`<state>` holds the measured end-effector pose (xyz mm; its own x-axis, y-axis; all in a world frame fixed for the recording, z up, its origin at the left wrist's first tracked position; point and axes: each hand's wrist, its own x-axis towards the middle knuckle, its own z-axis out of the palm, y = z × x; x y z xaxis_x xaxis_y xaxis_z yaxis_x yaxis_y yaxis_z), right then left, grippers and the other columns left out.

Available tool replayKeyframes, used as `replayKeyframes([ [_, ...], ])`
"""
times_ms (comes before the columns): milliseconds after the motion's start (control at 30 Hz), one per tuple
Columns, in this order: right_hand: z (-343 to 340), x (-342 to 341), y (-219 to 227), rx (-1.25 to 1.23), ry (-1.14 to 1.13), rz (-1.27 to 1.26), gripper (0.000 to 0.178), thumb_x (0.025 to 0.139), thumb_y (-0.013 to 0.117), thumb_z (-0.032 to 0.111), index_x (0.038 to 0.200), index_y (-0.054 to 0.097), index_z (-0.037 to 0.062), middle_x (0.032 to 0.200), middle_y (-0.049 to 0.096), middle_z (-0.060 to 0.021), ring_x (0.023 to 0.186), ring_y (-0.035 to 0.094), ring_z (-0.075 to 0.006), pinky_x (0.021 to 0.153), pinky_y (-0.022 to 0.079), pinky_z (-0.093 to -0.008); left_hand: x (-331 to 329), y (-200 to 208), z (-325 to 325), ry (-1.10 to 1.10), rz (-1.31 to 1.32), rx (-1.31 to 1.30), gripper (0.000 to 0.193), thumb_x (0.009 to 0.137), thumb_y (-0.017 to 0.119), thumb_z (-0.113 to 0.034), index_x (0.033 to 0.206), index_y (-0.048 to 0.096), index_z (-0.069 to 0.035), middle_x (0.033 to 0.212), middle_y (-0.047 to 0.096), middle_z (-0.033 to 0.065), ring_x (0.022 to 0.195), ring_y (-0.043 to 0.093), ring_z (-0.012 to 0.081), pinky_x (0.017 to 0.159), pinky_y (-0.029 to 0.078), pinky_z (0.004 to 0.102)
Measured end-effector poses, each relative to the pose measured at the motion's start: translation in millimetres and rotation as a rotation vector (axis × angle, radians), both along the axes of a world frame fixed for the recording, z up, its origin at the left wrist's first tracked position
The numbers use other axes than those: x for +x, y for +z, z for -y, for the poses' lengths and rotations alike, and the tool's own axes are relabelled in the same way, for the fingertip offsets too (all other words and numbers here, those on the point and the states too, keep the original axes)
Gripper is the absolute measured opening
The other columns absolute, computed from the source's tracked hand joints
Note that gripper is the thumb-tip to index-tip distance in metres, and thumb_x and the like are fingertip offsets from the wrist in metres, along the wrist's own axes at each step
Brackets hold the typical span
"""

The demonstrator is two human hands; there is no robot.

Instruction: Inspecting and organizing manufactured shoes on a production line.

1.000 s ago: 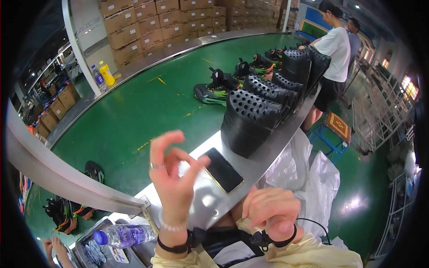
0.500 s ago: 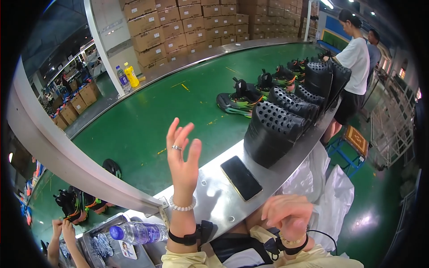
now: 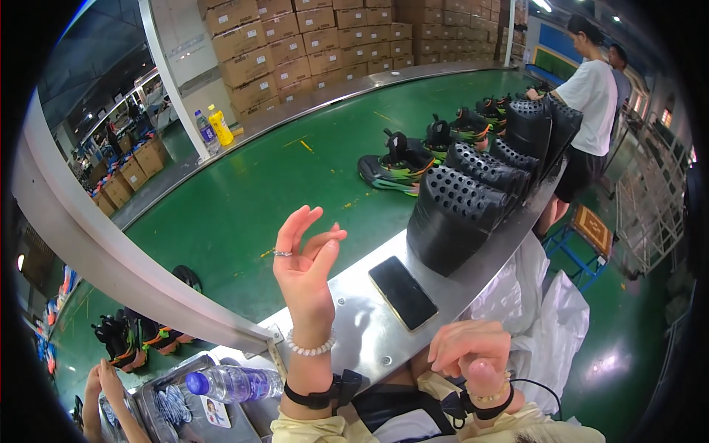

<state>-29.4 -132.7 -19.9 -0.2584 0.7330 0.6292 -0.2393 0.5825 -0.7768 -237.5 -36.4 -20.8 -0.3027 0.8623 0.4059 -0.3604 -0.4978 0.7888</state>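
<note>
The left hand [image 3: 305, 284] is hovering loosely spread, while the right hand [image 3: 473, 353] is hanging curled, whether pinching anything I cannot tell; holding both relaxed and clear of the phone [image 3: 403, 293], which is lying between them on the surface [image 3: 354, 325], is probably working best. One phone, one clear bottle [image 3: 240, 384] and, on the far ledge [image 3: 347, 85], two more bottles [image 3: 221, 128] are showing

Left hand [image 3: 304, 269] raised mid-frame, left of centre; left forearm [image 3: 310, 371] near upright from the lower edge. Fingers spread, partly bent, thumb upward. Right hand [image 3: 473, 351] lower, right of centre: fingers loosely curled, pointing leftward, palm hidden.
</note>
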Motion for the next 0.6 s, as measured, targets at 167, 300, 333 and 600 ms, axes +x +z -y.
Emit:
replayKeyframes([
  [167,0.3,-0.5,4.1,0.009,0.015,0.01,0.033,0.086,0.058,0.027,0.079,0.067,-0.0043,0.056,0.054,-0.0069,0.052,0.055,-0.0211,0.052,0.043,-0.0306,3.8,2.5,3.9,0.002,-0.034,0.023,0.052,0.082,0.059,0.012,0.132,0.048,0.0,0.13,0.051,0.0155,0.094,0.066,0.0215,0.104,0.045,0.0456],
  [300,-0.2,-2.0,3.2,0.002,0.024,0.03,0.032,0.085,0.058,0.026,0.08,0.067,-0.0042,0.056,0.054,-0.0067,0.052,0.055,-0.0208,0.052,0.042,-0.0301,2.9,3.4,5.8,0.009,-0.046,0.027,0.051,0.082,0.06,0.011,0.13,0.049,0.0,0.129,0.052,0.0138,0.094,0.066,0.0212,0.103,0.045,0.0452],
  [333,-0.2,-2.4,3.3,0.002,0.025,0.031,0.031,0.085,0.058,0.025,0.08,0.067,-0.0042,0.057,0.054,-0.0067,0.052,0.055,-0.0206,0.052,0.042,-0.03,2.7,3.7,6.0,0.008,-0.043,0.024,0.051,0.082,0.06,0.011,0.13,0.049,0.0,0.129,0.052,0.0131,0.094,0.066,0.0208,0.103,0.045,0.0445],
  [600,1.1,-8.8,7.0,-0.013,-0.014,0.038,0.044,0.09,0.055,0.035,0.075,0.066,-0.0052,0.051,0.051,-0.0054,0.047,0.051,-0.0185,0.053,0.046,-0.031,2.6,6.4,8.1,0.009,-0.057,0.019,0.048,0.081,0.062,0.011,0.127,0.05,0.0,0.126,0.055,0.01,0.094,0.066,0.0189,0.102,0.047,0.0408],
])
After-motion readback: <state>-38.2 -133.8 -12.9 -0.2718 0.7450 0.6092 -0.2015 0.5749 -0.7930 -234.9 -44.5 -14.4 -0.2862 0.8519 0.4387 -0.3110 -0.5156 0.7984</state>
